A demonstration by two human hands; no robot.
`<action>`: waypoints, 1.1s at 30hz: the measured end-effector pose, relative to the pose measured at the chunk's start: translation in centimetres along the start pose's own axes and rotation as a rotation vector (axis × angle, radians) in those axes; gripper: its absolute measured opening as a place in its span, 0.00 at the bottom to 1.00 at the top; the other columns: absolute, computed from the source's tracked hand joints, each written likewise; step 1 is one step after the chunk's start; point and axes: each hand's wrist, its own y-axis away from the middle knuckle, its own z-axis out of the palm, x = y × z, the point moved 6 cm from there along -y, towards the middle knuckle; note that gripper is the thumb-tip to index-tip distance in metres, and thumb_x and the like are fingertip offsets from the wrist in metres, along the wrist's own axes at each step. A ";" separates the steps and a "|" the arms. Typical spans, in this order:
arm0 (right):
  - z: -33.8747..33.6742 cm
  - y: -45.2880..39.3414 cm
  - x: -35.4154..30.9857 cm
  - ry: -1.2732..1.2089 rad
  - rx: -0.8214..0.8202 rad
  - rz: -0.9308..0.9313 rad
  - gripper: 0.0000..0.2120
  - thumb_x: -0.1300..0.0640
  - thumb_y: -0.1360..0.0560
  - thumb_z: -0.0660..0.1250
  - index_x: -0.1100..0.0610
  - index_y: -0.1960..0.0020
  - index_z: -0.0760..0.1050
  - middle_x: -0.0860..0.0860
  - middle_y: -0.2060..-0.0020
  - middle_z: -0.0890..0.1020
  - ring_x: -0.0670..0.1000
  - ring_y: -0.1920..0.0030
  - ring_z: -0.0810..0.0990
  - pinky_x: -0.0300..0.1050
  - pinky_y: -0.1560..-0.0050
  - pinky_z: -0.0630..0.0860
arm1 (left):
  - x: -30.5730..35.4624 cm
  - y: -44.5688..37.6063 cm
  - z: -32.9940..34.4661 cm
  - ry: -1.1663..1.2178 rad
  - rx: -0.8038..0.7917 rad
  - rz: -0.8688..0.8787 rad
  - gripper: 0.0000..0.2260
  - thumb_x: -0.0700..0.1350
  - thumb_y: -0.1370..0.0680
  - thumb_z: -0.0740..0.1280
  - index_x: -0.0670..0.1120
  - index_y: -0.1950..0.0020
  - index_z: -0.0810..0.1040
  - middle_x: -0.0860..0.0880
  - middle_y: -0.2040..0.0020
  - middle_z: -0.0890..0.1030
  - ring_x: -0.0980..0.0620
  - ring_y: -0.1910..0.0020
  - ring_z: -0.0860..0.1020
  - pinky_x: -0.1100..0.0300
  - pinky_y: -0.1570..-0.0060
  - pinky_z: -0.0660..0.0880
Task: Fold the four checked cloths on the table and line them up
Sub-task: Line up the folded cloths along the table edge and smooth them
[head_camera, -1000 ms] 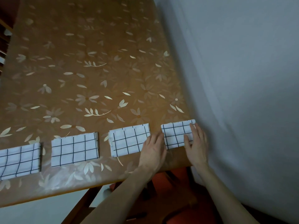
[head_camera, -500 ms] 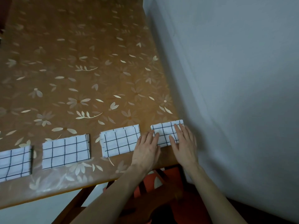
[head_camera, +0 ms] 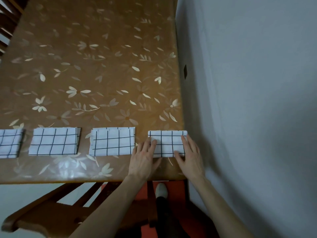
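A head-worn camera looks down on a brown flowered table [head_camera: 103,66] pushed against a grey wall [head_camera: 248,83]. Four folded checked cloths lie in a row along the near edge, running from nine o'clock to three o'clock. The fourth cloth [head_camera: 167,143], at the three o'clock end just beside the wall, has its long axis along that same line. The left hand [head_camera: 143,158] lies flat, fingers straight, touching the cloth's nine o'clock edge. The right hand [head_camera: 189,155] lies flat on its three o'clock end, fingers straight, gripping nothing. Both hands reach it from six o'clock, equally near. The third cloth [head_camera: 112,143] sits apart at nine o'clock; any last nudge would likely slide along the row.
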 end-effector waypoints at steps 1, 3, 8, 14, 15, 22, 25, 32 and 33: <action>0.2 0.0 -0.1 -0.017 -0.014 -0.017 0.35 0.43 0.18 0.65 0.52 0.16 0.56 0.50 0.17 0.58 0.54 0.19 0.58 0.53 0.22 0.62 | 0.1 0.0 0.2 0.003 0.003 -0.002 0.33 0.61 0.21 0.67 0.49 0.20 0.62 0.45 0.22 0.68 0.40 0.27 0.70 0.42 0.30 0.70; 0.6 -0.1 -0.2 -0.037 -0.038 -0.048 0.37 0.44 0.19 0.67 0.53 0.16 0.55 0.51 0.17 0.57 0.52 0.18 0.56 0.47 0.22 0.59 | 0.2 -0.2 0.8 -0.003 -0.013 0.007 0.34 0.59 0.23 0.70 0.50 0.21 0.62 0.45 0.23 0.68 0.41 0.28 0.71 0.43 0.29 0.69; 1.6 -0.5 -0.6 0.031 -0.051 -0.139 0.37 0.44 0.19 0.68 0.55 0.17 0.57 0.52 0.17 0.57 0.52 0.17 0.54 0.43 0.21 0.55 | -0.1 -0.4 0.6 0.000 0.023 -0.017 0.29 0.50 0.22 0.72 0.48 0.23 0.69 0.44 0.23 0.70 0.40 0.27 0.71 0.43 0.31 0.72; 2.3 -1.3 -1.2 0.121 -0.021 -0.180 0.35 0.42 0.18 0.65 0.54 0.17 0.58 0.53 0.17 0.58 0.54 0.17 0.54 0.49 0.19 0.54 | -0.9 -1.1 0.4 -0.001 0.078 -0.029 0.28 0.49 0.23 0.74 0.45 0.25 0.72 0.41 0.25 0.72 0.38 0.29 0.73 0.41 0.31 0.72; 2.2 -1.5 -1.3 0.128 -0.019 -0.184 0.35 0.42 0.18 0.65 0.54 0.17 0.58 0.53 0.17 0.58 0.54 0.17 0.54 0.50 0.19 0.54 | -0.9 -1.1 0.4 -0.002 0.075 -0.030 0.28 0.49 0.23 0.73 0.45 0.25 0.72 0.41 0.24 0.71 0.38 0.28 0.72 0.42 0.30 0.72; 2.1 -1.3 -1.1 0.103 0.012 -0.151 0.35 0.42 0.19 0.66 0.55 0.17 0.60 0.51 0.17 0.60 0.56 0.17 0.54 0.53 0.20 0.58 | -0.8 -1.1 1.1 0.026 0.087 -0.050 0.28 0.47 0.23 0.73 0.44 0.25 0.72 0.40 0.24 0.70 0.37 0.28 0.71 0.41 0.31 0.72; 2.1 -0.7 -0.8 0.052 0.021 -0.105 0.34 0.43 0.19 0.66 0.55 0.18 0.62 0.52 0.18 0.61 0.57 0.18 0.57 0.54 0.21 0.60 | -0.5 -0.9 1.0 0.049 0.085 -0.047 0.27 0.45 0.23 0.72 0.44 0.24 0.71 0.40 0.23 0.69 0.35 0.27 0.70 0.40 0.32 0.72; 2.3 -0.6 -0.5 -0.046 0.057 -0.090 0.32 0.51 0.19 0.69 0.60 0.20 0.63 0.55 0.19 0.62 0.55 0.19 0.61 0.51 0.23 0.67 | -0.4 -1.1 1.1 0.061 0.109 -0.035 0.26 0.42 0.22 0.71 0.43 0.24 0.70 0.38 0.22 0.68 0.35 0.28 0.70 0.39 0.30 0.70; 2.2 -0.7 -0.6 -0.028 0.061 -0.101 0.32 0.51 0.19 0.69 0.61 0.20 0.63 0.56 0.19 0.62 0.55 0.19 0.62 0.51 0.24 0.68 | -0.5 -1.1 1.1 0.070 0.109 -0.039 0.26 0.41 0.23 0.71 0.43 0.25 0.71 0.38 0.22 0.67 0.35 0.28 0.70 0.39 0.30 0.71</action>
